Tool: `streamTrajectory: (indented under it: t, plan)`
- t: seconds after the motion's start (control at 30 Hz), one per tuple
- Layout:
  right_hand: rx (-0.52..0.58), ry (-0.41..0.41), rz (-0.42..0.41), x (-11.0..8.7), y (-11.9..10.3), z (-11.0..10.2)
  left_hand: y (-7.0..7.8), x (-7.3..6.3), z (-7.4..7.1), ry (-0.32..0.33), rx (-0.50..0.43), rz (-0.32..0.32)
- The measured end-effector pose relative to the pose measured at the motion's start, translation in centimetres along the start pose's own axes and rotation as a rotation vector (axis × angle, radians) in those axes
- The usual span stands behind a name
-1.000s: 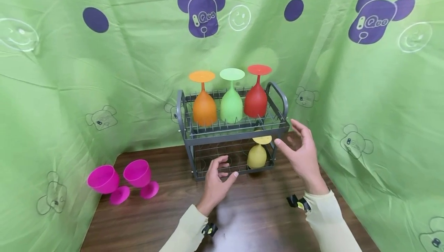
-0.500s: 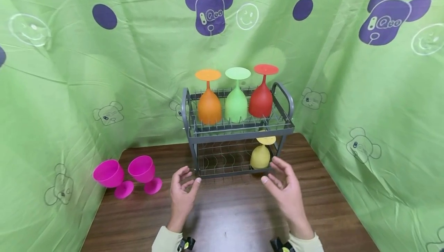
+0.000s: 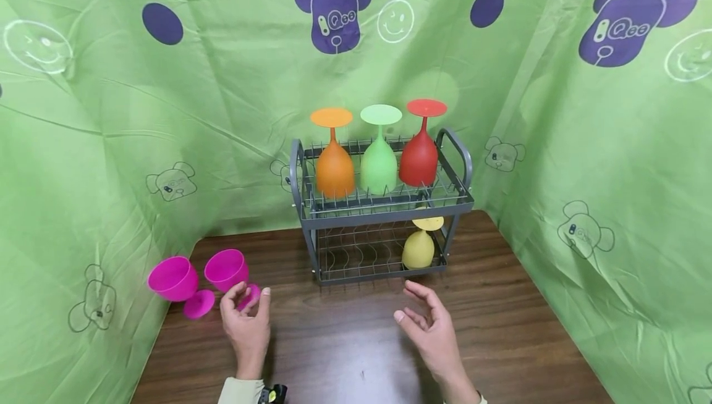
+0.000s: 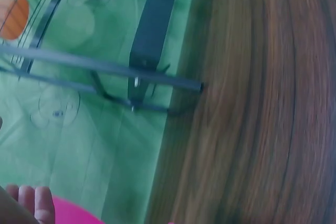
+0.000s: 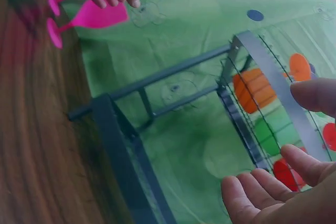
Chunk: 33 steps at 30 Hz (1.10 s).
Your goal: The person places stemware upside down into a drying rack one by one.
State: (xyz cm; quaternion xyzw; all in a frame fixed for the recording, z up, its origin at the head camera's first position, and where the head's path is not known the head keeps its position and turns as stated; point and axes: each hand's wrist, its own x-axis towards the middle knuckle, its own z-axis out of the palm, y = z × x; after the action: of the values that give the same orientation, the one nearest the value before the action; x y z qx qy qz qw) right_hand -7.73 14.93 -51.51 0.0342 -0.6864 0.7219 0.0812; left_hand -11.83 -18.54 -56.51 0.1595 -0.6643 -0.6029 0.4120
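My left hand (image 3: 247, 328), fingers loosely bent and holding nothing, overlaps the foot of the nearer magenta goblet (image 3: 227, 269) in the head view. Another magenta goblet (image 3: 173, 278) stands just left of it, bowl up. My right hand (image 3: 434, 333) hovers in front of the rack, fingers relaxed with nothing in them. On the grey two-tier dish rack (image 3: 384, 214), an orange goblet (image 3: 335, 172), a light green goblet (image 3: 379, 169) and a red goblet (image 3: 419, 162) sit upside down on the top tier. A yellow goblet (image 3: 418, 251) is inverted at the lower tier's right end.
The rack stands at the back of a brown wood-grain table (image 3: 334, 342). Green printed fabric (image 3: 239, 83) hangs behind the table and along both sides. The rack's side handles (image 3: 457, 157) rise above its top tier.
My left hand has moved left from in front of the rack to the magenta goblets. The right hand has come down and left, away from the rack's right side. The goblets stay in place.
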Motion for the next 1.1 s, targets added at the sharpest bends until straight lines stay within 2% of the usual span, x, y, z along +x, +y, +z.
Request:
streamTrajectory:
  t: [0.13,0.23,0.37,0.47,0.57,0.63,0.7,0.73,0.93,1.03,1.1]
  plan:
    - [0.016,-0.042,0.013,-0.6,0.9,0.9,-2.6,1.3,-1.2,0.089,0.064,-0.031]
    - [0.024,-0.08,0.034,-1.0,1.6,1.7,-3.7,2.2,-2.0,0.129,0.094,-0.064]
    - [0.032,-0.142,0.057,-1.5,2.5,2.5,-4.8,3.5,-2.4,0.143,0.1,-0.114]
    - [0.029,-0.179,0.07,-1.7,3.1,3.0,-4.5,4.1,-2.2,0.136,0.076,-0.15]
    - [0.021,-0.2,0.101,-1.8,3.6,3.6,-5.3,4.7,-2.1,0.127,0.053,-0.173]
    - [0.015,-0.215,0.127,-1.9,3.9,3.8,-6.1,4.8,-2.1,0.125,0.043,-0.172]
    - [0.015,-0.237,0.158,-2.1,4.1,3.9,-7.7,5.2,-2.1,0.125,0.064,-0.173]
    - [0.014,-0.255,0.172,-2.1,4.3,3.9,-8.0,5.3,-2.1,0.127,0.076,-0.17]
    - [0.01,-0.362,0.192,-2.6,4.6,3.7,-9.9,5.9,-2.0,0.122,0.176,-0.112]
    - [0.008,-0.369,0.184,-2.7,4.6,3.7,-10.5,6.2,-2.1,0.114,0.203,-0.075]
    - [0.007,-0.362,0.181,-2.7,4.7,3.7,-10.8,6.3,-2.1,0.104,0.183,-0.069]
